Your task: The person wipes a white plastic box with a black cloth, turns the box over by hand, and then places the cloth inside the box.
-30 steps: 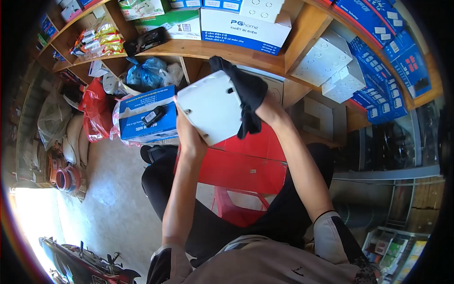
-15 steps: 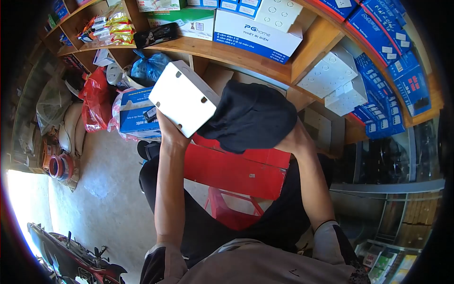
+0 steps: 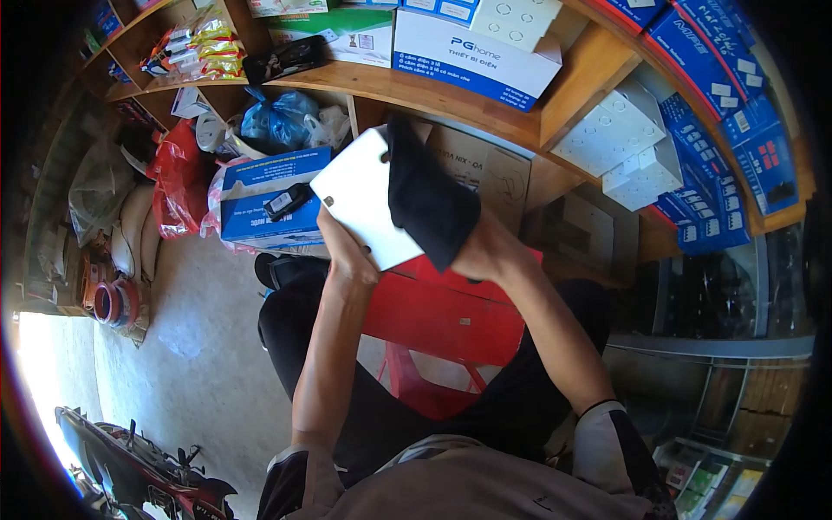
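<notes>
Wooden shelves rose beyond as, over a red surface, the left hand gripped a white box that hard rubbing with the black cloth clutched in the right hand could dislodge.

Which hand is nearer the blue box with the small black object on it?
Left. In this view, the left hand, holding the white box, sits just right of the blue box; the right hand, holding the black cloth, is farther right.
</notes>
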`<control>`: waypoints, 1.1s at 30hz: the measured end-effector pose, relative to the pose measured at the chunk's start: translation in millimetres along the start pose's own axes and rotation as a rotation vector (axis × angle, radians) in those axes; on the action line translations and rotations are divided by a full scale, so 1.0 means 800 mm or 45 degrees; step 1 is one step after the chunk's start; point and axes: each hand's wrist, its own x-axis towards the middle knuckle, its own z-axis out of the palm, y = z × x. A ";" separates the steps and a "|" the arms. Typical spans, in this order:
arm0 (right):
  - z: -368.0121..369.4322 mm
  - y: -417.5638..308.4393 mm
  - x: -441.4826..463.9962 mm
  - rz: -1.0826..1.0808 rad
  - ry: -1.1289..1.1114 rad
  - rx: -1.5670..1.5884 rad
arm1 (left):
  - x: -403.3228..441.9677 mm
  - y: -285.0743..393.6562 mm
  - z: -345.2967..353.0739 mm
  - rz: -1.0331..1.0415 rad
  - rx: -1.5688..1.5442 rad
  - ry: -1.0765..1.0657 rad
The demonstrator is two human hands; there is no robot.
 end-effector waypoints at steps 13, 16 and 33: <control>0.009 0.002 0.005 0.212 -0.297 0.019 | 0.026 0.002 -0.024 0.036 -0.184 -0.106; 0.017 0.000 -0.005 0.156 -0.046 0.123 | 0.027 0.005 -0.031 -0.089 -0.091 -0.232; 0.005 -0.018 -0.013 0.223 0.054 0.348 | 0.036 0.006 -0.051 0.069 -0.204 -0.196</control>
